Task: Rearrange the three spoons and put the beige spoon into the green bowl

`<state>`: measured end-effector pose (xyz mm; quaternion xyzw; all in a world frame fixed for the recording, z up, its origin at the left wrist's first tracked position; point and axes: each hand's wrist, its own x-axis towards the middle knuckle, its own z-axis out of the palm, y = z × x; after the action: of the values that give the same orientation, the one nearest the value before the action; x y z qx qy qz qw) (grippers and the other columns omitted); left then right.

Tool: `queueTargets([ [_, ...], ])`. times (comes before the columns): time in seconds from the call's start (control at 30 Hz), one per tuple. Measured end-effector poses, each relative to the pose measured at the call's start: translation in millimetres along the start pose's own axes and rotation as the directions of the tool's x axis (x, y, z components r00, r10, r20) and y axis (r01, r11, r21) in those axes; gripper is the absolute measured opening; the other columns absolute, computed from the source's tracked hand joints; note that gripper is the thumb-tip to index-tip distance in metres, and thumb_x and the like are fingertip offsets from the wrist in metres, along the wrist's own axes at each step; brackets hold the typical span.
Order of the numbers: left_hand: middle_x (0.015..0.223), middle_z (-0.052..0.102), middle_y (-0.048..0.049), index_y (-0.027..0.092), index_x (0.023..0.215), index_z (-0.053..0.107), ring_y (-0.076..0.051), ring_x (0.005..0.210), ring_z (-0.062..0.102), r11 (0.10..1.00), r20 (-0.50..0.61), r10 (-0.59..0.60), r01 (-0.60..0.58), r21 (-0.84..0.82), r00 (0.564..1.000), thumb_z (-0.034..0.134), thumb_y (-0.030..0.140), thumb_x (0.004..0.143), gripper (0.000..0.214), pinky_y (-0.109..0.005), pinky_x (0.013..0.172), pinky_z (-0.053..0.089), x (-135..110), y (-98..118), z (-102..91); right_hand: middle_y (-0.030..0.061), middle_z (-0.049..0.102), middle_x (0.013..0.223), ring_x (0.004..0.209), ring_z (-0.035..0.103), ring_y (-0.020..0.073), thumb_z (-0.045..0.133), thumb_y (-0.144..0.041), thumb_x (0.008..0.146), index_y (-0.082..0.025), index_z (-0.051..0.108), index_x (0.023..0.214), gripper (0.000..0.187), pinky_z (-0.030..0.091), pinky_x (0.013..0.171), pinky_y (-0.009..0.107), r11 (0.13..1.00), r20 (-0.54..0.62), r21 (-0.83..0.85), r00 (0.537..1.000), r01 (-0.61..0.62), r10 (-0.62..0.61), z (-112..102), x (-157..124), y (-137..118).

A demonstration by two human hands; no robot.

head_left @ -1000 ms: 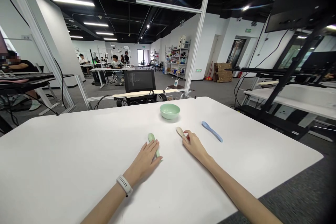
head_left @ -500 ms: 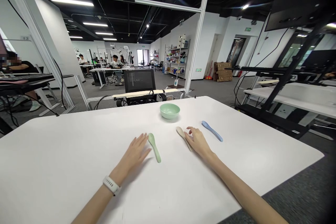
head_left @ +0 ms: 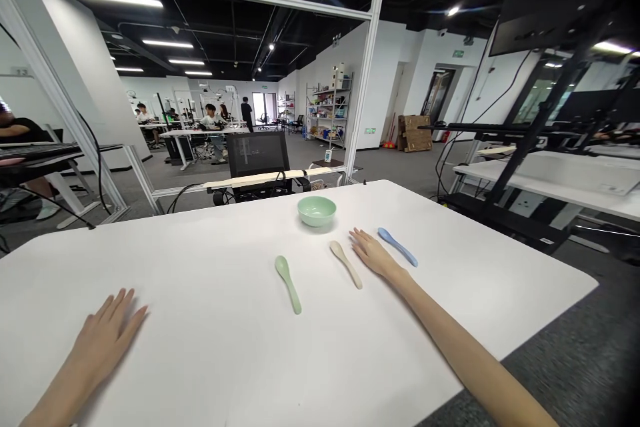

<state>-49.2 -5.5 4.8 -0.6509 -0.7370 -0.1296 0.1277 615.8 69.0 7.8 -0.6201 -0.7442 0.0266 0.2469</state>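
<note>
My left hand [head_left: 103,333] is at the left part of the white table [head_left: 210,333], fingers stretched out and holding nothing. My right hand [head_left: 373,255] lies between a cream spoon [head_left: 346,265] and a blue spoon [head_left: 398,247], its fingers extended and nothing in them. The cream spoon is just left of that hand, bowl end pointing away from me. To the left of it lies a green spoon [head_left: 289,285], also with its bowl end away. A light green bowl [head_left: 317,212] stands upright behind the spoons, near the far edge.
A metal frame [head_left: 367,80] rises behind the table's far edge, with a black office chair [head_left: 259,159] beyond it. Several people sit at desks in the background. To the right are a black stand [head_left: 530,120] and another white desk [head_left: 575,180].
My left hand has moved away from the green spoon, far to the left and toward me. My right hand has shifted off the cream spoon, which now shows whole. The view has turned slightly right.
</note>
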Motion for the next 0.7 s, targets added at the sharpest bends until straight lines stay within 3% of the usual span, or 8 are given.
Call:
queueTargets([
  [0.13,0.162,0.052,-0.0079,0.020,0.156,0.045,-0.029,0.153,0.044,0.986,0.137,-0.103,0.118,-0.114,0.985,0.009,0.064,0.095,0.084,-0.051,0.120,0.040,-8.8,-8.0,5.1,0.0179,0.055,0.156,0.152,0.044,0.0299,0.039,-0.035,0.105,-0.011,0.063,0.144,0.052,0.033,0.127,0.050,1.000,0.042,0.010,0.999,0.007,-0.007,7.1,-4.6,2.7],
  [0.27,0.159,0.055,-0.0062,0.026,0.156,0.046,-0.029,0.152,0.045,0.980,0.124,-0.109,0.128,-0.155,0.986,0.011,0.065,0.095,0.081,-0.054,0.120,0.038,-10.1,-4.3,6.6,0.0175,0.057,0.154,0.151,0.045,0.0305,0.041,-0.032,0.105,-0.011,0.065,0.142,0.049,0.034,0.126,0.051,1.000,0.016,0.019,1.000,-0.001,0.001,8.4,-5.3,3.0],
  [0.47,0.161,0.051,-0.0155,0.015,0.151,0.053,-0.033,0.154,0.042,0.980,0.140,-0.099,0.121,-0.156,0.985,0.011,0.058,0.095,0.082,-0.056,0.120,0.038,-10.3,-2.7,6.2,0.0185,0.056,0.155,0.151,0.045,0.0308,0.042,-0.033,0.105,-0.010,0.064,0.143,0.049,0.034,0.126,0.051,1.000,0.026,0.021,1.000,-0.001,0.001,8.0,-5.4,3.9],
  [0.63,0.161,0.052,-0.0109,0.020,0.153,0.050,-0.032,0.153,0.044,0.982,0.121,-0.096,0.114,-0.151,0.988,0.020,0.055,0.096,0.074,-0.056,0.121,0.038,-8.7,-8.7,12.9,0.0192,0.055,0.155,0.151,0.044,0.0313,0.041,-0.033,0.106,-0.008,0.064,0.143,0.051,0.033,0.127,0.051,1.000,0.028,0.023,1.000,0.001,-0.002,8.9,-5.0,4.9],
  [0.7,0.163,0.050,-0.0130,0.016,0.154,0.049,-0.034,0.154,0.042,0.981,0.135,-0.088,0.110,-0.159,0.987,0.021,0.056,0.095,0.077,-0.058,0.121,0.037,-7.4,-12.2,16.9,0.0187,0.055,0.156,0.152,0.044,0.0318,0.041,-0.034,0.105,-0.009,0.064,0.143,0.051,0.033,0.127,0.052,0.999,0.030,0.033,1.000,-0.005,0.004,9.0,-4.9,5.4],
])
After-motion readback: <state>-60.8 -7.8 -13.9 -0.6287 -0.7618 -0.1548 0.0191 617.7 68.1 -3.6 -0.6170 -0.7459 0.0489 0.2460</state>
